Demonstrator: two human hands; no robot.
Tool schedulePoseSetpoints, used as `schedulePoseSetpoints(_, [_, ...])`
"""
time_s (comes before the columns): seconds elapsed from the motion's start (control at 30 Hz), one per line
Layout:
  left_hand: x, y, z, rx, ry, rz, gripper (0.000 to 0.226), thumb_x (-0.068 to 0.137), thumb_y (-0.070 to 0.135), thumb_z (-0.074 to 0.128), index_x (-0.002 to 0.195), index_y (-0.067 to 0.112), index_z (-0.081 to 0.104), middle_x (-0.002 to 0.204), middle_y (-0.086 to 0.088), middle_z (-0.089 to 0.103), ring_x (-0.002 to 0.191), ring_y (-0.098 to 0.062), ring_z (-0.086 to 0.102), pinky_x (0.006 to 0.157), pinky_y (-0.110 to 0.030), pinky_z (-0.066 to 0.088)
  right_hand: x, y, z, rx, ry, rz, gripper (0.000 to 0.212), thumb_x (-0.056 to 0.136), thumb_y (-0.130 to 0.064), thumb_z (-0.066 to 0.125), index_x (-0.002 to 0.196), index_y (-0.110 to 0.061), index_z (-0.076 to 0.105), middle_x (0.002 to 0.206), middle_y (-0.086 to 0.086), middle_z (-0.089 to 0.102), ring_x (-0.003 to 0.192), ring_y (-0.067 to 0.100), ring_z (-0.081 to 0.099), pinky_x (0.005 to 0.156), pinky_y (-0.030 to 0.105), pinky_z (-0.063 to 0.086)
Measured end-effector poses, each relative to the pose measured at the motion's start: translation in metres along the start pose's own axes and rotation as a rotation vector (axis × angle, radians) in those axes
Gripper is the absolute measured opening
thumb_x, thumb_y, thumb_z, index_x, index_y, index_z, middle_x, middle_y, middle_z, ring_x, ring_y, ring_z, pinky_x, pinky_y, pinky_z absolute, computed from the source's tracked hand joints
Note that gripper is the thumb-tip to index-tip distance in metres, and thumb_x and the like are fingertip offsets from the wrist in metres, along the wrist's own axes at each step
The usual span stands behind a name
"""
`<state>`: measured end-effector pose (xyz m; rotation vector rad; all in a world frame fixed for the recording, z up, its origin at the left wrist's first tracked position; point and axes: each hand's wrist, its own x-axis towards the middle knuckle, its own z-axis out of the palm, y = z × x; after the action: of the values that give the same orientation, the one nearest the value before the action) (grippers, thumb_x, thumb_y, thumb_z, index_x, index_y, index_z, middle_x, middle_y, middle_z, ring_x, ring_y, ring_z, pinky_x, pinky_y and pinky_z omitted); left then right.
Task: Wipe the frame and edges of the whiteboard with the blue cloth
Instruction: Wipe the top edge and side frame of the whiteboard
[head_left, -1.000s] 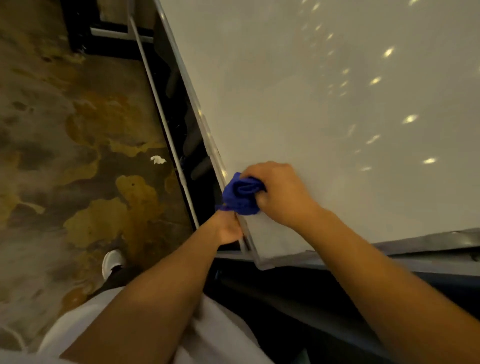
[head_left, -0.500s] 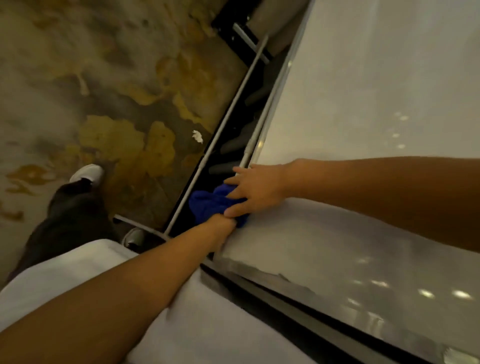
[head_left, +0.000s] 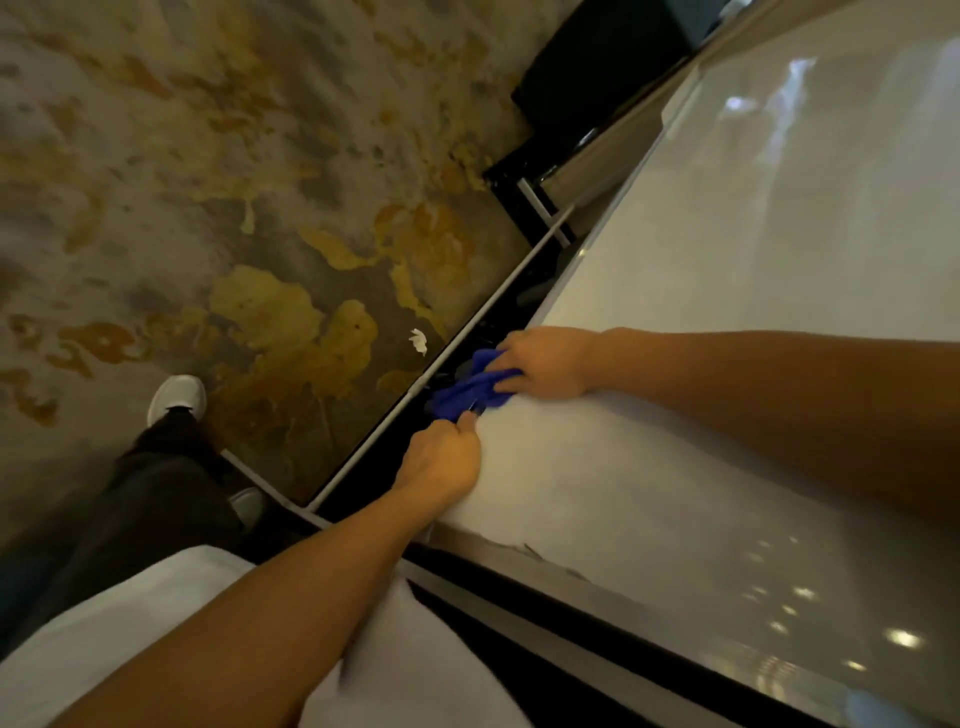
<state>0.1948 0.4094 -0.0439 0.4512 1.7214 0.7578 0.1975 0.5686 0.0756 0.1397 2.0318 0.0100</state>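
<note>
Mottled yellow-grey floor (head_left: 260, 208) lies beside the whiteboard (head_left: 727, 312). The right hand (head_left: 545, 366) clutches the blue cloth (head_left: 472, 389) at its edge. The left hand (head_left: 441, 462) curls just beside it, its grasp unclear.

You're standing over a mottled grey floor with big ochre-yellow blotches (head_left: 156, 156), could be worn stone or patterned carpet (too blurry to call, honestly). A small crumpled white scrap (head_left: 418, 340) lies on it, just beside a thin pale metal bar (head_left: 395, 410) running diagonally. Top right there's a glossy black block of furniture (head_left: 597, 67) with a white strip (head_left: 540, 210) at its base. Lighting's dim and warm.
</note>
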Motion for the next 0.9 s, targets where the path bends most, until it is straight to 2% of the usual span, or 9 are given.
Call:
schedulePoseSetpoints(0.1, [0.011,0.011,0.001,-0.01,0.005,-0.036,0.064,0.099,0.05,0.024,0.123,0.001,0.057,0.127,-0.023,0.058,0.112,-0.039,0.055,0.098,-0.046,0.043,0.01,0.03,-0.011,-0.268,0.07,0.338,0.039,0.103,-0.036,0.036,0.121,-0.011,0.061,0.122,0.013,0.059,0.113,0.031,0.054,0.096,0.036,0.041])
schedulePoseSetpoints(0.2, [0.012,0.013,0.008,0.008,0.0,0.006,0.059,0.1,0.044,0.025,0.116,-0.002,0.059,0.121,-0.026,0.061,0.109,-0.041,0.057,0.093,-0.045,0.045,0.018,-0.003,0.003,-0.213,-0.039,0.18,0.04,0.1,-0.039,0.038,0.113,-0.012,0.065,0.114,0.011,0.062,0.105,0.029,0.058,0.094,0.038,0.046])
schedulePoseSetpoints(0.27, [0.012,0.013,0.01,0.028,0.017,0.019,0.056,0.101,0.04,0.026,0.112,-0.003,0.06,0.117,-0.026,0.063,0.105,-0.041,0.058,0.09,-0.043,0.046,0.011,-0.003,0.006,-0.154,-0.061,0.073,0.04,0.102,-0.039,0.036,0.118,-0.014,0.063,0.116,0.012,0.062,0.106,0.03,0.057,0.095,0.041,0.045])
schedulePoseSetpoints(0.3, [0.012,0.013,0.011,0.031,0.013,0.001,0.058,0.101,0.043,0.025,0.114,-0.002,0.06,0.118,-0.025,0.062,0.106,-0.04,0.058,0.091,-0.043,0.045,0.006,0.013,-0.001,-0.138,-0.059,0.115,0.038,0.102,-0.037,0.037,0.122,-0.016,0.061,0.12,0.012,0.061,0.109,0.031,0.057,0.096,0.042,0.045])
schedulePoseSetpoints(0.43, [0.019,0.02,0.007,0.062,-0.013,-0.032,0.065,0.099,0.052,0.02,0.12,0.003,0.058,0.123,-0.021,0.059,0.101,-0.034,0.057,0.087,-0.041,0.042,0.0,0.088,-0.026,-0.217,-0.033,0.557,0.037,0.098,-0.035,0.049,0.123,-0.01,0.058,0.121,0.014,0.06,0.111,0.035,0.056,0.096,0.044,0.047])
schedulePoseSetpoints(0.5, [0.027,0.026,0.004,0.066,-0.031,-0.065,0.065,0.099,0.053,0.021,0.126,0.005,0.055,0.129,-0.021,0.056,0.107,-0.035,0.056,0.091,-0.042,0.042,0.012,0.074,-0.023,-0.175,-0.06,0.454,0.04,0.099,-0.035,0.046,0.119,-0.004,0.059,0.117,0.016,0.062,0.109,0.036,0.057,0.097,0.044,0.046])
schedulePoseSetpoints(0.63, [0.052,0.055,0.002,-0.032,-0.081,-0.123,0.063,0.099,0.05,0.029,0.139,0.003,0.045,0.142,-0.021,0.048,0.127,-0.038,0.048,0.105,-0.041,0.038,0.005,0.059,-0.016,-0.011,-0.071,0.165,0.038,0.1,-0.038,0.04,0.111,-0.011,0.066,0.11,0.013,0.065,0.099,0.031,0.058,0.091,0.038,0.046])
schedulePoseSetpoints(0.8, [0.085,0.087,0.001,-0.076,-0.183,-0.112,0.067,0.099,0.052,0.029,0.14,0.001,0.042,0.144,-0.02,0.046,0.128,-0.037,0.046,0.105,-0.04,0.036,0.007,0.129,-0.031,-0.103,0.054,0.512,0.048,0.099,-0.05,0.035,0.116,-0.014,0.062,0.12,0.013,0.06,0.11,0.033,0.052,0.097,0.041,0.042])
schedulePoseSetpoints(0.9, [0.1,0.106,0.002,-0.16,-0.228,-0.111,0.059,0.099,0.048,0.036,0.129,0.0,0.053,0.132,-0.02,0.056,0.118,-0.036,0.054,0.1,-0.037,0.042,0.036,0.114,-0.015,-0.029,-0.004,0.345,0.06,0.095,-0.06,0.029,0.114,-0.017,0.066,0.126,0.01,0.059,0.12,0.034,0.046,0.105,0.047,0.035])
